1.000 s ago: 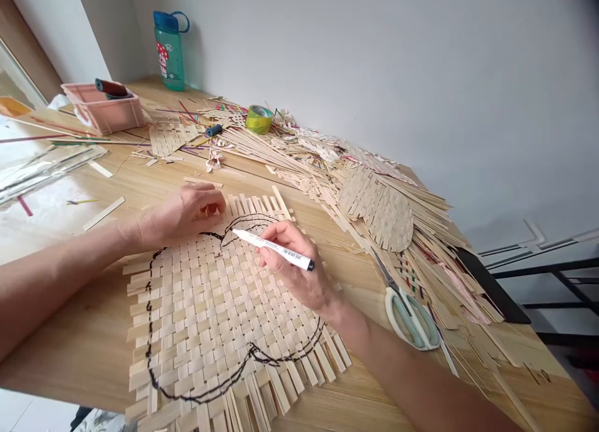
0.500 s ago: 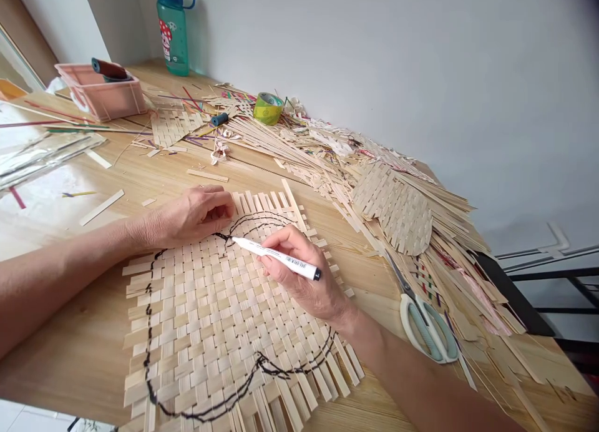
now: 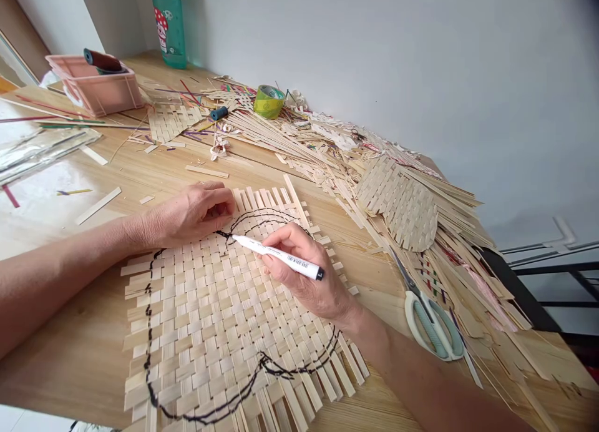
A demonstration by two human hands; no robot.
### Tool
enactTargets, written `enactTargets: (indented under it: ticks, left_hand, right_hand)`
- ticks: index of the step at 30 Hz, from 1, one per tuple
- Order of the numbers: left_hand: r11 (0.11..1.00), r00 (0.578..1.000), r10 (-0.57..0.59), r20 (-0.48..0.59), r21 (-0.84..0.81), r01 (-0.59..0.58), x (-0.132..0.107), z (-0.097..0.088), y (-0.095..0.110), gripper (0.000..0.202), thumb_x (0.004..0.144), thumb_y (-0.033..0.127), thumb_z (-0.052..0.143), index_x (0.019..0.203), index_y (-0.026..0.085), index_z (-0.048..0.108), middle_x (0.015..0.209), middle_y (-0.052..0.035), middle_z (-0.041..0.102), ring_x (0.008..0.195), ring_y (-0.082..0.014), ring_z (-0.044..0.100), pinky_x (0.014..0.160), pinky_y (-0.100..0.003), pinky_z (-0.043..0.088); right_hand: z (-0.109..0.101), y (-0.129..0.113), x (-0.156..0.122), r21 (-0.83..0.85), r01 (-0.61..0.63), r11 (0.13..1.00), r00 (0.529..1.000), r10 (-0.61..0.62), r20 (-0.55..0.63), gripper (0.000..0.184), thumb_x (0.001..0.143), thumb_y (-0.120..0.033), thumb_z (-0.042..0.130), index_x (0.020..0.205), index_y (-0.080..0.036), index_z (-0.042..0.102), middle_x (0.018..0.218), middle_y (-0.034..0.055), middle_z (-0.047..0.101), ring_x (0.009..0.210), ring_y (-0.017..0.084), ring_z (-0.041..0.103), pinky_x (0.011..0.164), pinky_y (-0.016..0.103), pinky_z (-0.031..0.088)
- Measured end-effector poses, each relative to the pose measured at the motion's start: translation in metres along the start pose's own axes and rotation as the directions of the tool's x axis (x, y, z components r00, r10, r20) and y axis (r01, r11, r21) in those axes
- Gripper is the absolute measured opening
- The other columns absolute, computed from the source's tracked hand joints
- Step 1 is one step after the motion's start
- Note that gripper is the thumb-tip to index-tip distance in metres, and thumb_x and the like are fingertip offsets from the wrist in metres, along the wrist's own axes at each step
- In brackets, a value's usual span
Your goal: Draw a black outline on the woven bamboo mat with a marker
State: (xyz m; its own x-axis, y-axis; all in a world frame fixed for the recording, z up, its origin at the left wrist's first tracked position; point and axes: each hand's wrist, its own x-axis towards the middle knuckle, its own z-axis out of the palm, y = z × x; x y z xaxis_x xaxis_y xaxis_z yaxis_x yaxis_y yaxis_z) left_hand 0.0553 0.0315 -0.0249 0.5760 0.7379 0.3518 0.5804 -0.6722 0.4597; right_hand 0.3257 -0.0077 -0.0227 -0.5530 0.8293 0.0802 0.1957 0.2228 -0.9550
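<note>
One brown spool [image 3: 103, 61] in pink basket [image 3: 112, 95]

We see bright, soft light from the left, glare whitening the table [image 3: 60, 223] there. The bottle [image 3: 169, 35] shades the wall [image 3: 327, 45] faintly. We find the mat [image 3: 210, 319] crisp, the rails [image 3: 547, 268] blurred and 1 corner, top right, dark.

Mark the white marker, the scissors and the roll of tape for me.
White marker [image 3: 286, 258]: head view, on its barrel.
Scissors [image 3: 423, 304]: head view, where the handles come together.
Roll of tape [image 3: 267, 108]: head view, on its yellow outer side.
</note>
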Motion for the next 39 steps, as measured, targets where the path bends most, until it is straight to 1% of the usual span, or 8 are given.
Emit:
enactTargets:
  ticks: [6,14,22,31,39]
  left_hand:
    - [1.0,1.0,0.002,0.001,0.006,-0.002,-0.0001,0.0002,-0.0003,0.013,0.1,0.021,0.054,0.093,0.016,0.064,0.083,-0.0013,0.058,0.068,-0.0111,0.05,0.064,-0.022,0.039]
    - [1.0,1.0,0.005,-0.009,0.014,-0.005,0.0002,0.0007,-0.0001,0.012,0.1,0.02,0.055,0.092,0.017,0.063,0.083,-0.0009,0.058,0.068,-0.0105,0.05,0.064,-0.021,0.039]
    - [1.0,1.0,-0.007,0.007,0.017,0.007,0.0005,-0.0001,0.0006,0.012,0.1,0.021,0.054,0.094,0.016,0.064,0.084,-0.0019,0.059,0.07,-0.0114,0.051,0.066,-0.022,0.04]
    - [1.0,1.0,-0.013,0.022,0.006,0.013,0.0005,-0.0013,-0.0002,0.015,0.101,0.024,0.053,0.094,0.017,0.064,0.086,-0.0024,0.06,0.071,-0.012,0.052,0.066,-0.022,0.04]
    - [0.999,0.999,-0.032,0.025,-0.001,0.032,0.0014,-0.0021,0.0005,0.018,0.1,0.027,0.052,0.093,0.017,0.065,0.085,-0.0031,0.06,0.071,-0.0123,0.052,0.066,-0.023,0.041]
  right_hand:
    - [0.0004,0.0003,0.0012,-0.002,0.009,1.0,1.0,-0.009,-0.017,0.019,0.096,-0.041,0.067,0.1,-0.024,0.06,0.079,-0.0014,0.068,0.065,0.015,0.062,0.057,0.028,0.049]
    - [0.0004,0.0007,0.0016,0.004,0.001,1.0,0.999,-0.001,-0.042,0.02,0.096,-0.042,0.068,0.1,-0.023,0.06,0.078,-0.0018,0.067,0.066,0.016,0.062,0.058,0.029,0.048]
    - [0.0003,0.0003,0.0022,0.035,0.009,0.999,0.998,-0.007,-0.063,0.023,0.095,-0.043,0.07,0.099,-0.022,0.061,0.083,-0.0006,0.066,0.07,0.017,0.064,0.062,0.03,0.052]
    - [-0.0008,0.0023,0.0022,-0.03,-0.018,0.999,0.991,0.014,-0.135,0.02,0.095,-0.043,0.07,0.098,-0.025,0.064,0.082,-0.0002,0.071,0.068,0.019,0.069,0.062,0.032,0.054]
    - [-0.0015,0.0045,0.0026,0.01,0.025,1.0,0.989,-0.023,-0.148,0.02,0.096,-0.042,0.07,0.098,-0.023,0.062,0.078,-0.0007,0.069,0.07,0.018,0.066,0.063,0.032,0.052]
